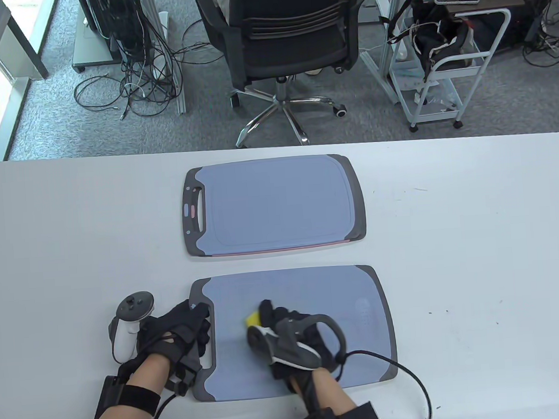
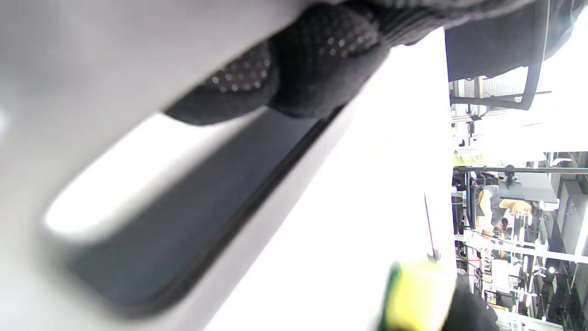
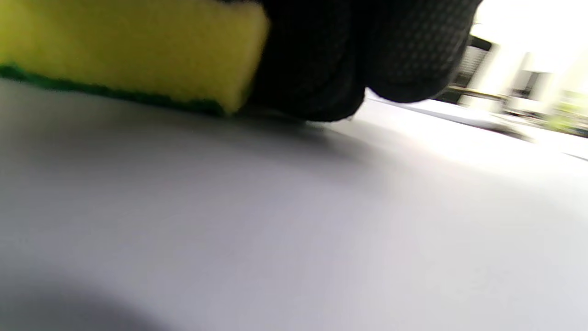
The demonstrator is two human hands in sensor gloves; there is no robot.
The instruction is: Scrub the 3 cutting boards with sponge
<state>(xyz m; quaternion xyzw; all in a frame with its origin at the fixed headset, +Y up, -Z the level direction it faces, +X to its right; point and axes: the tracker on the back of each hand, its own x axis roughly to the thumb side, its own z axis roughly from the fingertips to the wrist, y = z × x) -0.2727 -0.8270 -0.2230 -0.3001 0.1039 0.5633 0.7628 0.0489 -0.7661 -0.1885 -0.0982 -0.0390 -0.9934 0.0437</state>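
Note:
Close to the table's front edge lies a blue-grey cutting board [image 1: 314,302] with dark ends. My right hand [image 1: 277,317] grips a yellow sponge [image 1: 253,320] with a green underside and holds it flat against the left half of that board. Up close, the sponge [image 3: 128,55] lies on the board's surface [image 3: 275,220] beside my gloved fingers [image 3: 404,50]. My left hand [image 1: 192,328] rests on the board's left handle end, its fingertips [image 2: 317,59] pressing just beside the handle slot [image 2: 174,207]. Farther back sits another board [image 1: 279,200], with a pink edge showing beneath it.
The white table [image 1: 477,229] stretches out on both sides of the boards. Beyond its far edge stand a black office chair [image 1: 287,41], a white wheeled cart [image 1: 441,64] and tangled cables on the carpet.

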